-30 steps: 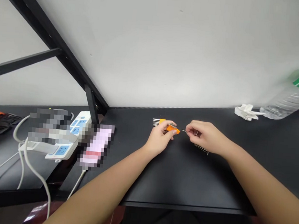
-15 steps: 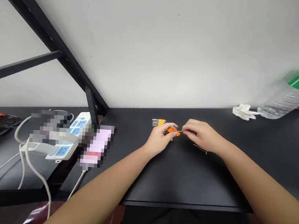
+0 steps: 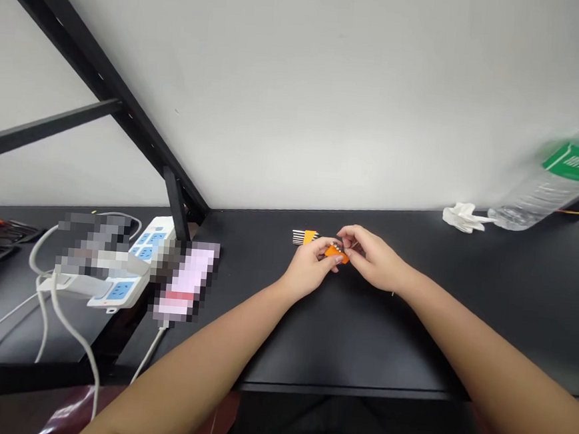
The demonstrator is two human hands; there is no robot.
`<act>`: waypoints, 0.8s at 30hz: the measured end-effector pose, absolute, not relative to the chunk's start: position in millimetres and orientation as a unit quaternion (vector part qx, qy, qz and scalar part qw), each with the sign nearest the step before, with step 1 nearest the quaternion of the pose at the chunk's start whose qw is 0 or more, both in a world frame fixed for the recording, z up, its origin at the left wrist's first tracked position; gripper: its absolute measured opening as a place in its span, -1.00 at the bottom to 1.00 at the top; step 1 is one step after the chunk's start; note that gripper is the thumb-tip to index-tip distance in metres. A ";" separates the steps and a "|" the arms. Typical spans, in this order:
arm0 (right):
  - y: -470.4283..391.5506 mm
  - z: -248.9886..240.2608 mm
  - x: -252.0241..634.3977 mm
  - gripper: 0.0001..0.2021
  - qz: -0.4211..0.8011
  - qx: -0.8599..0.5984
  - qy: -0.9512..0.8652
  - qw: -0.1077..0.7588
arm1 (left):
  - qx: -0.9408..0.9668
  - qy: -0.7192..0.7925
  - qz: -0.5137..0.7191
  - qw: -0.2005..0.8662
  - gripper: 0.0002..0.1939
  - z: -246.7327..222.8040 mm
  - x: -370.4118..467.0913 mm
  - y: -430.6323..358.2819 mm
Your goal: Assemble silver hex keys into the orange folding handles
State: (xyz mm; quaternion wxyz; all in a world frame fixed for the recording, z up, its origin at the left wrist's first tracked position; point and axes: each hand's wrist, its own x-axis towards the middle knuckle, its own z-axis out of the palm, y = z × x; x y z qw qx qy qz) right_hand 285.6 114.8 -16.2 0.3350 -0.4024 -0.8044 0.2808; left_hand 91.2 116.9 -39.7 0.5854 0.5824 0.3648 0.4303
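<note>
My left hand (image 3: pixel 310 265) is closed around a small orange hex key holder (image 3: pixel 335 253), held just above the black table. Ends of metal keys stick up along its top edge. At the holder's right side the fingers of my right hand (image 3: pixel 367 255) pinch a thin hex key, mostly hidden behind the fingertips. Just behind my left hand lies a second orange holder (image 3: pixel 310 237), with several metal keys (image 3: pixel 298 236) pointing left. A small metal tip (image 3: pixel 392 293) shows on the table below my right wrist; the rest is covered.
A white power strip (image 3: pixel 132 265) with cables and a blurred-out phone (image 3: pixel 187 279) lie at the left, beside a black metal frame (image 3: pixel 175 201). Crumpled white tissue (image 3: pixel 464 217) and a clear bottle with a green label (image 3: pixel 547 190) are at the back right.
My right hand has shifted left, up against the orange holder, and the bare rod between them no longer shows. It now covers most of the loose keys on the table.
</note>
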 end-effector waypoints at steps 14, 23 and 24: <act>115.8 -13.5 284.5 -0.84 0.293 -0.435 -0.778 0.346 | 0.509 0.341 0.451 0.649 -0.52 -39.8 90.2 117.1; 115.1 -21.2 294.1 -0.75 0.368 -0.379 -0.758 0.382 | 0.517 0.331 0.430 0.661 -0.55 -36.0 87.3 116.1; 115.3 -21.2 294.5 -0.76 0.379 -0.371 -0.757 0.383 | 0.519 0.327 0.423 0.667 -0.55 -35.4 86.8 116.3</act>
